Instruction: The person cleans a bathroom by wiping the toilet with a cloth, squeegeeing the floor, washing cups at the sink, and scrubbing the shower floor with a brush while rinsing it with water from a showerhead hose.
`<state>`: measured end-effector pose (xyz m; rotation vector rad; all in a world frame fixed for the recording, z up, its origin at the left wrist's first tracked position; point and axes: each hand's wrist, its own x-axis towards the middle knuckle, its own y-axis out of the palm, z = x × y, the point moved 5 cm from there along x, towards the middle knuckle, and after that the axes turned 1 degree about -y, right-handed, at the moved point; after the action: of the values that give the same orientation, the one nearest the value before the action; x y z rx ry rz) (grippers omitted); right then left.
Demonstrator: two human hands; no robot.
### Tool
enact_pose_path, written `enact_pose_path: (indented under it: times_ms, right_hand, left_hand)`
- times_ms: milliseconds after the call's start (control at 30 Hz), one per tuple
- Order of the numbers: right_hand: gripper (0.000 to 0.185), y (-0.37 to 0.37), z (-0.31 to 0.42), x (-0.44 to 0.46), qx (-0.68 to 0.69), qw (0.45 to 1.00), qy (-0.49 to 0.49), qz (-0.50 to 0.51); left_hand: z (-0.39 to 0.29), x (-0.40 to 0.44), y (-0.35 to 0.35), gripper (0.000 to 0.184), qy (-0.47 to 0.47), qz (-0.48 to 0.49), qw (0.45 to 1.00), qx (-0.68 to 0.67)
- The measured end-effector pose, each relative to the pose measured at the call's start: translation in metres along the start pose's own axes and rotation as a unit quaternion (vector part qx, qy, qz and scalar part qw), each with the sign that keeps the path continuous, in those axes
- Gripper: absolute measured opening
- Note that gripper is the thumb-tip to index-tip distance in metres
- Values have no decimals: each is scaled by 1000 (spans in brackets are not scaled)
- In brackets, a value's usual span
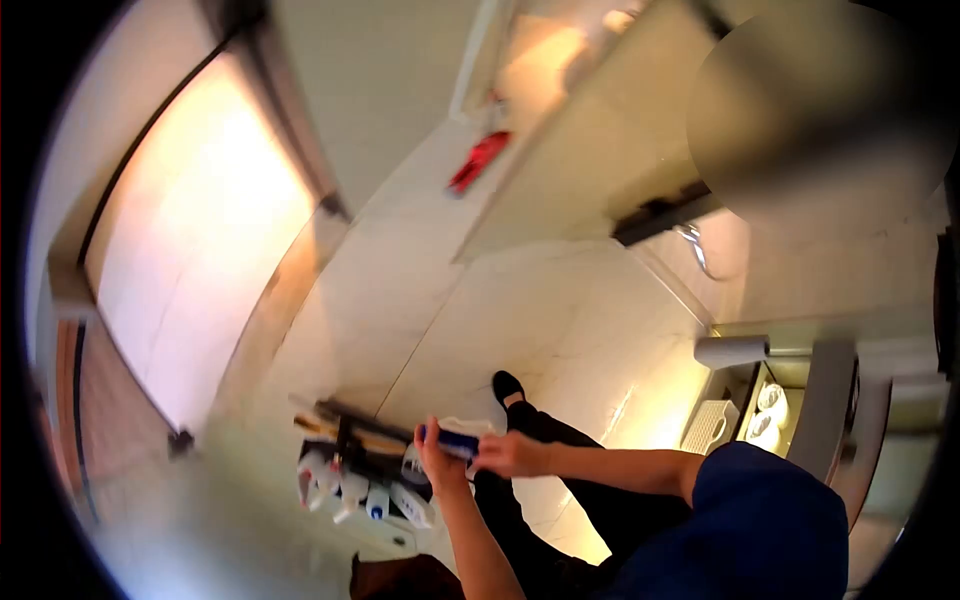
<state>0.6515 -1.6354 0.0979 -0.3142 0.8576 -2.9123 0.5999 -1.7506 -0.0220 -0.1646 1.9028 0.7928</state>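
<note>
A dark blue, elongated object (455, 443) lies between my two hands; its exact kind is too blurred to tell. My left hand (436, 462) is closed around one end, its thumb and fingers upright. With its fingers pinched, my right hand (512, 455) grips the other end. Just beneath my hands is a dark caddy or cart (345, 425) with several white bottles (352, 490), one of them blue-marked (377, 502).
Pale tiled floor (440, 290) spreads ahead, with a red object (480, 162) on it near a wall. My black shoe (508, 387) is beyond my hands. At right are a lit shelf with a white basket (711, 425), white rolls (770, 402) and a rolled towel (731, 349).
</note>
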Motion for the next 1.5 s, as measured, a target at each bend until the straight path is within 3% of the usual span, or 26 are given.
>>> enact_pose_path:
  times_ms: [33, 100, 133, 167, 233, 267, 367, 500, 567, 633, 667, 700, 800, 933, 967, 1000, 1100, 1133, 1167, 1200, 1233, 1267, 1333, 1367, 1400, 1500]
  right_hand:
    - [14, -11, 13, -18, 13, 1000, 26, 8]
    - [13, -62, 38, -33, 128, 979, 140, -70]
    - [11, -75, 34, -58, 232, 924, 263, -150]
    - [13, -88, 27, -84, 316, 833, 418, -177]
    - [21, -118, -1, -128, 289, 794, 471, -254]
    - [33, -129, -8, -145, 374, 716, 535, -247]
    - [46, -168, -21, -192, 610, 617, 461, -186]
    - [66, -266, -57, -296, 590, 619, 468, -225]
    - [63, -321, -85, -367, 560, 622, 432, -336]
    - [54, -382, -111, -460, 443, 614, 491, -431]
    - [57, -400, -135, -510, 328, 636, 510, -478]
    - [61, -448, -122, -547, 362, 561, 506, -546]
    - [63, -525, -146, -653, 179, 509, 581, -609]
    - [68, -590, -199, -726, 151, 474, 599, -627]
    - [70, -595, -224, -741, 138, 478, 592, -634]
    - [72, -596, -247, -752, 150, 459, 609, -629]
    - [75, -612, -312, -784, 5, 492, 681, -542]
    - [78, -612, -341, -797, 19, 503, 676, -538]
    - [78, -609, -369, -808, 11, 503, 682, -531]
    - [78, -605, -395, -817, 6, 506, 686, -523]
    - [78, -605, -421, -825, -1, 509, 687, -519]
    - [75, -611, -438, -829, 8, 484, 748, -453]
    - [73, -613, -478, -833, 12, 508, 733, -452]
    - [72, -618, -499, -842, 5, 522, 723, -452]
    - [69, -620, -517, -845, 10, 548, 707, -447]
    - [66, -607, -570, -857, -28, 564, 688, -455]
  left_hand:
    - [11, -16, 12, 55, 21, -44, 994, 96]
    - [28, -38, 39, 56, 25, -25, 992, 125]
    - [32, -63, 67, 59, 50, -19, 989, 135]
    - [43, -69, 74, 59, 45, 16, 987, 152]
    - [77, -92, 106, 58, 19, 52, 977, 208]
    - [100, -102, 125, 58, 14, 77, 971, 227]
    - [194, -125, 180, 59, 35, 144, 942, 302]
    - [325, -145, 251, 65, 16, 206, 890, 407]
    - [414, -143, 276, 69, 33, 304, 825, 475]
    - [495, -171, 311, 61, -20, 168, 778, 605]
    - [535, -174, 318, 54, -70, 174, 756, 628]
    - [571, -174, 322, 48, -120, 177, 728, 651]
    - [662, -200, 357, 37, -180, 267, 648, 691]
    - [733, -188, 409, 28, -207, 355, 518, 750]
    - [747, -172, 425, 27, -196, 354, 492, 771]
    - [758, -151, 444, 25, -174, 355, 508, 765]
    - [813, -74, 519, 17, -76, 364, 518, 770]
    - [838, -41, 541, 14, -31, 380, 494, 781]
    - [868, -8, 565, 12, -10, 419, 462, 781]
    - [894, -10, 607, 16, 134, 470, 336, 805]
    - [922, 9, 623, 16, 121, 479, 344, 798]
    - [951, 31, 638, 15, 176, 521, 250, 797]
    - [1008, 89, 649, 14, 198, 529, 134, 814]
    - [1034, 121, 650, 13, 193, 556, 118, 800]
    - [1064, 144, 653, 18, 212, 551, 38, 806]
    - [1142, 200, 645, 42, 287, 612, -3, 737]
